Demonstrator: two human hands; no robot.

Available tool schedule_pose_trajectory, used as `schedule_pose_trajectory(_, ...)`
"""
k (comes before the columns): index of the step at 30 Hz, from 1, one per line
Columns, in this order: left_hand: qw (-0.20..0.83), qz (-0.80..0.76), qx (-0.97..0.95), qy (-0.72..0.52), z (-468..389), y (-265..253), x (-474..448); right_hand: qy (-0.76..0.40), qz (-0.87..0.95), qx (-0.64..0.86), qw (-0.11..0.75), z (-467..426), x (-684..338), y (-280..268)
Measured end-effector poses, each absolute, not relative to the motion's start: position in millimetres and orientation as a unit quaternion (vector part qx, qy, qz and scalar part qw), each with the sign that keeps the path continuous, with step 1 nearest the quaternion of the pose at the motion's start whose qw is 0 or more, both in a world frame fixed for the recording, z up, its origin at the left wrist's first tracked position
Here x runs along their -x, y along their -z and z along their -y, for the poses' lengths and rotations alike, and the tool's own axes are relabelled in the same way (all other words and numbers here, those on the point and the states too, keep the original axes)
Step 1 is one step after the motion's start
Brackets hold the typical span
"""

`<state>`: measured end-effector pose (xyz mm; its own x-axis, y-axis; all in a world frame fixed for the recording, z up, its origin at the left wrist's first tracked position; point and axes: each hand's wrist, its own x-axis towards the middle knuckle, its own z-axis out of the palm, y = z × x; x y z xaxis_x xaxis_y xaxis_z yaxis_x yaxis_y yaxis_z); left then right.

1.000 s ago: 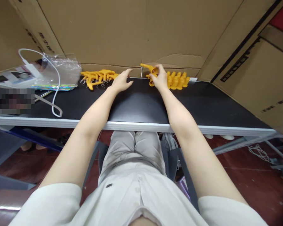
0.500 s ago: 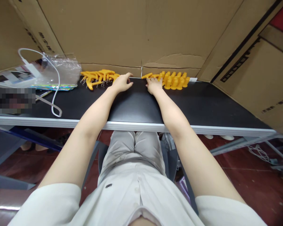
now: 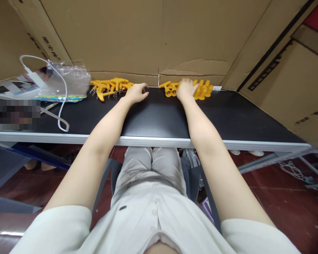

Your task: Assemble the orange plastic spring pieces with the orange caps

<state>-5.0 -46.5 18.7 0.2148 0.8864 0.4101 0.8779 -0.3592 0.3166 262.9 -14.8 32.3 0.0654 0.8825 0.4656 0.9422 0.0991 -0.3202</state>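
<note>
My left hand [image 3: 137, 93] rests on the black tabletop, thumb and fingers curved apart with nothing between them. Just left of it lies a pile of corkscrews [image 3: 112, 86] with yellow T-shaped handles and thin metal spirals. My right hand [image 3: 186, 89] reaches over the left end of a cluster of upright yellow cylindrical pieces [image 3: 202, 91]; its fingers are spread and partly hidden, and I see nothing held in them. To its left, two yellow T-handled pieces [image 3: 171, 91] lie side by side, round open ends towards me.
A tall cardboard wall [image 3: 159, 38] stands behind the table [image 3: 153, 118]. On the left are a clear plastic bag [image 3: 71, 79], a white cable [image 3: 66, 88] and a grey loop [image 3: 57, 118]. A white slip [image 3: 217, 89] lies behind the yellow pieces.
My right hand has moved right and slightly back, off the two T-handled pieces and over the upright yellow pieces. The round ends now show. My left hand stays almost still.
</note>
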Motion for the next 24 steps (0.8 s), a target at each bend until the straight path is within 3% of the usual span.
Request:
schedule_pose_trajectory(4, -0.002, -0.595, -0.757, -0.27, 39, -18, 12, 0.027, 0.648, 0.7, 0.299, -4, -287, -38)
schedule_pose_trajectory(14, 0.005, -0.783, -0.573, -0.242, 60, -40, 30, 0.013, 0.677, 0.717, 0.164, 46, -253, -69)
schedule_pose_trajectory(24, 0.033, -0.793, -0.573, -0.202, 69, -36, 27, -0.046, 0.754, 0.626, 0.196, 59, -211, -60)
